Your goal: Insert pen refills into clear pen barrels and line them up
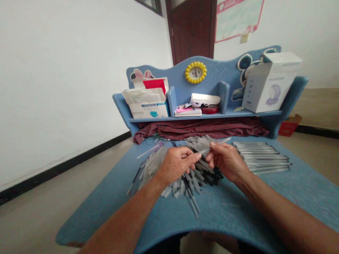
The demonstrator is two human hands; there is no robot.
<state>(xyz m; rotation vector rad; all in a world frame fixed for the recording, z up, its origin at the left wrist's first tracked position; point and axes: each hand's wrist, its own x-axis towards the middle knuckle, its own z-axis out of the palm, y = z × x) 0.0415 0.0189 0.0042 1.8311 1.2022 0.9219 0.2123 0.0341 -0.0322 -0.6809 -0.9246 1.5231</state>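
My left hand (178, 163) and my right hand (228, 158) are closed in pinches, close together above the table. Between them runs a slim translucent pen tube (224, 140), its far end sticking out past my right fingers toward the upper right. Whether it is one piece or two is hidden by my fingers. Below and around my hands lies a loose pile of translucent tubes (156, 161), with several thin black sticks (187, 186) mixed in. Dark small parts (216, 177) lie under my right hand. Right of that hand, filled pens (265, 158) are laid side by side in a row.
The blue table (106, 208) has a raised shelf (225, 113) along its back. On it stand an open mask box (149, 109), a white case (205, 98) and a large white carton (270, 84). Red checked cloth (201, 129) is bunched beneath the shelf.
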